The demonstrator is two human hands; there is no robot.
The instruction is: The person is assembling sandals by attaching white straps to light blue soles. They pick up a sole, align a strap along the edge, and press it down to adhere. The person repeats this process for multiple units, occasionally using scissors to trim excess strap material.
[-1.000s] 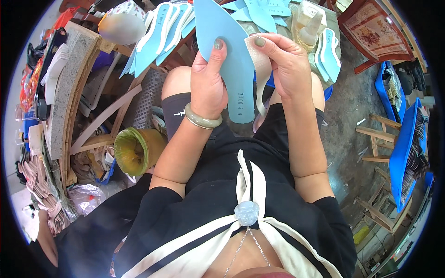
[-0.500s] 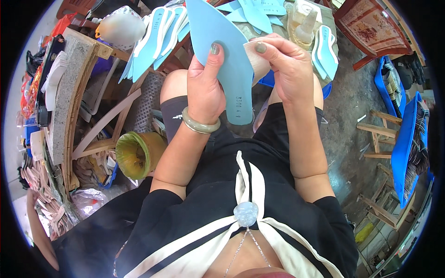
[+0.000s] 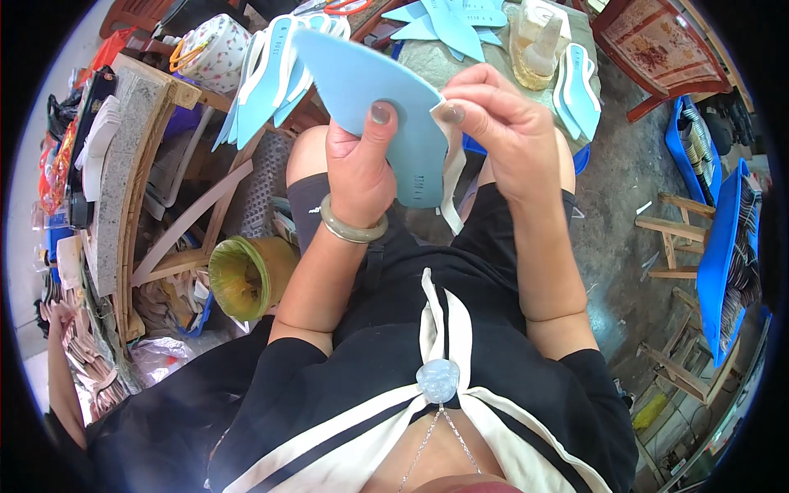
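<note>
My left hand (image 3: 362, 168) grips a light blue insole (image 3: 349, 78) over my lap, thumb pressed on its upper face and fingers hidden beneath. Its broad pointed end is up and to the left, its narrow end toward me. At its right edge, my right hand (image 3: 509, 131) pinches a thin off-white strip (image 3: 453, 177) between thumb and forefinger. The strip's tail hangs down beside the insole's narrow end. How much of the strip is stuck to the edge I cannot tell. Beyond my hands, more blue insoles (image 3: 450, 25) lie piled on a cloth-covered table (image 3: 499, 72).
White-edged blue insoles (image 3: 267, 78) hang at the left table. A squat pale bottle (image 3: 541, 56) stands near another small insole stack (image 3: 578, 94). A lined bin (image 3: 275, 267) is by my left leg. Blue trays (image 3: 717, 279) and wooden stools (image 3: 678, 226) stand right. Another person's arm (image 3: 62, 361) shows far left.
The insole has tipped and shifted left, its narrow end higher. The strip's tail has come into view below my right fingers. Far left, the other person's hand has moved up.
</note>
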